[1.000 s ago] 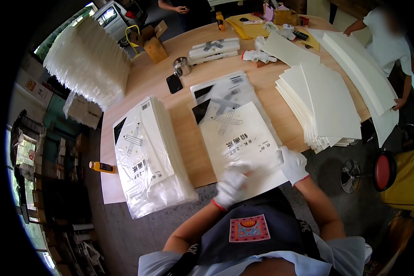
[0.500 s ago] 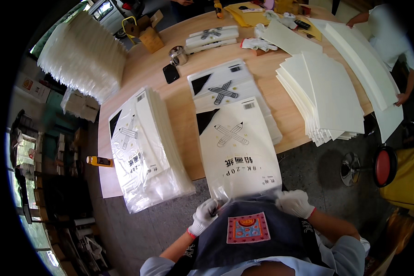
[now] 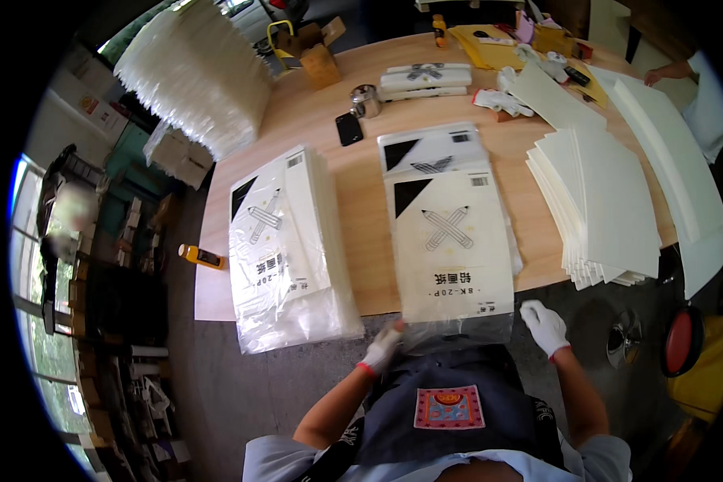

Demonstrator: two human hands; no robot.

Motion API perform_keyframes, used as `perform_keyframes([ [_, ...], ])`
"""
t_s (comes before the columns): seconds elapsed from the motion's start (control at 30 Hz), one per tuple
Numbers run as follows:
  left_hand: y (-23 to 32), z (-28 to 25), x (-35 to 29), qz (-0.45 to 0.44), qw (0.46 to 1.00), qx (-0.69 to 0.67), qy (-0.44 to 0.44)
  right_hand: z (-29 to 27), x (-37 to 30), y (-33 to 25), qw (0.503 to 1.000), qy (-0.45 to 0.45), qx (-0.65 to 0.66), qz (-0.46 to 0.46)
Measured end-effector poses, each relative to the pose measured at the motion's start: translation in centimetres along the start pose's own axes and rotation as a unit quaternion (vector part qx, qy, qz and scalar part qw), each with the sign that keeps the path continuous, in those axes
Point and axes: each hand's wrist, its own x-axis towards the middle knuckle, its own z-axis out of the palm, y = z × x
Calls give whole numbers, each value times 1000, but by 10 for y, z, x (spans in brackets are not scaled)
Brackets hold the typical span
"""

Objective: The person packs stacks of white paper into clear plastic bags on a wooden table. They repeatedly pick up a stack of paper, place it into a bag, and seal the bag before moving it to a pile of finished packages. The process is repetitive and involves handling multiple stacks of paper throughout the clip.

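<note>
A clear plastic bag (image 3: 451, 329) with a sheaf of white drawing paper (image 3: 453, 269) inside lies in front of me, its loose mouth hanging past the table's near edge. A crossed-pencil print and a black corner mark the paper. At the bag's lower left corner, my left hand (image 3: 384, 347), in a white glove with a bare fingertip showing, is closed on the plastic. My right hand (image 3: 545, 326), also gloved, is held apart from the bag on its right, fingers stretched out and holding nothing. Under the filled bag lie more printed bags (image 3: 438, 145), their far ends showing.
Left stands a pile of filled bags (image 3: 285, 233), beside an orange bottle (image 3: 201, 257). A tall plastic-wrapped stack (image 3: 193, 76) rises behind. Fanned white sheets (image 3: 610, 209) lie right, near a person's arm (image 3: 671, 72). A phone (image 3: 349, 128) and metal cup (image 3: 365, 101) sit mid-table; a stool (image 3: 684, 337) stands right.
My right hand has let go of the bag's mouth and moved out to the right. The bag lies farther from my body, with its mouth lowered. The view has shifted.
</note>
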Motion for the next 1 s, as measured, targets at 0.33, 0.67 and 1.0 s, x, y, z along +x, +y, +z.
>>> perform_keyframes([
  [0.33,158,-63,-75,402,894,24,195,89,63,-172,691,-390,606,59],
  [0.67,61,-279,-37,162,883,149,414,167,105,-316,835,-339,431,-60],
  [1.0,-57,-45,17,142,978,146,43,108,27,-172,842,-389,373,9],
])
